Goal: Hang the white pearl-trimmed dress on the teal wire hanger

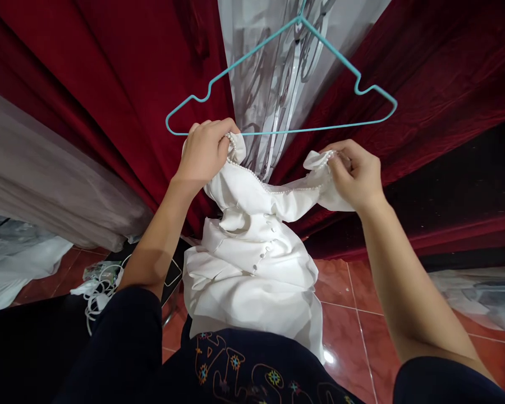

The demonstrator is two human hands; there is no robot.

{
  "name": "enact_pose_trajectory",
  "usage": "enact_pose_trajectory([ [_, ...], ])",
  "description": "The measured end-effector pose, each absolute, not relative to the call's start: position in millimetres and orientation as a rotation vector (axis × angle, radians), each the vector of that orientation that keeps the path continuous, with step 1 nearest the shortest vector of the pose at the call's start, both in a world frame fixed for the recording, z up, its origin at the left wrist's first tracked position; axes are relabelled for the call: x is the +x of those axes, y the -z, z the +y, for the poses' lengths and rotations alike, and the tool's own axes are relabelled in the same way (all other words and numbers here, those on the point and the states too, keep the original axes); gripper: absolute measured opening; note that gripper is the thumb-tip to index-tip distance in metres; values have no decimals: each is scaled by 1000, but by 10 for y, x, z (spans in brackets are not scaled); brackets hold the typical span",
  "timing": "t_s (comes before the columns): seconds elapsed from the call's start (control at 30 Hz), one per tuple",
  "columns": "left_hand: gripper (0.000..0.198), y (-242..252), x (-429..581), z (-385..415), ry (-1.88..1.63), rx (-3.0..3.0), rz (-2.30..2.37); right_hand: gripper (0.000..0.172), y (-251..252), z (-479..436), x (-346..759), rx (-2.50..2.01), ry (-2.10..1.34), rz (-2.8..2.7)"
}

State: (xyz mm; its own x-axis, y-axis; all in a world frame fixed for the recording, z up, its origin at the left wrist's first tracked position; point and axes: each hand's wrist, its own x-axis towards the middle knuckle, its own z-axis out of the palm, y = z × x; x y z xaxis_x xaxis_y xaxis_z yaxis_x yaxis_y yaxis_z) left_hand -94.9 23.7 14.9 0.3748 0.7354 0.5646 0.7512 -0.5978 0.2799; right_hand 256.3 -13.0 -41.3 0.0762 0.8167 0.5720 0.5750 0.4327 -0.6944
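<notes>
The left hand (206, 148) is pinching one side of a white dress's (252, 292) pearl-trimmed top in its grip, the right hand's (357, 174) grip pinching the other. The dress is draping down before a navy shirt (273, 365), a turquoise hanger (332, 50) hanging above.

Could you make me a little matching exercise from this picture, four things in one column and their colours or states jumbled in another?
1. Hanger
2. White garment
3. Floor tiles
4. Dark top

A. Reddish, with pale joint lines
B. Decorated with colourful stitching
C. Turquoise, with a notch on each sloping side
D. Gripped by the left hand and the right hand

Right pairs: 1-C, 2-D, 3-A, 4-B.
</notes>
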Motion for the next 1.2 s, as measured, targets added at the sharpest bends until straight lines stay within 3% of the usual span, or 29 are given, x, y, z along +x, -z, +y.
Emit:
enact_pose_trajectory([
  [0.1,29,-82,-873,248,1085,-2622,-1335,24,274,-192,2287,-931,-1,-1576],
  [0.27,25,-4,-907,255,1145,-2628,-1245,36,304,24,1954,-935,-59,-1535],
  [0.5,27,81,-970,336,1235,-2631,-1188,29,580,27,1854,-979,-19,-1483],
  [0.9,19,609,-1342,146,2263,-1898,-1432,28,448,33,1977,-1008,-87,-1521],
  [1.07,35,557,-1726,521,2627,-1465,-1608,27,475,35,1941,-1023,-71,-1504],
  [1.2,30,397,-1912,836,2369,-1620,-1554,27,470,38,1911,-1066,-48,-1505],
])
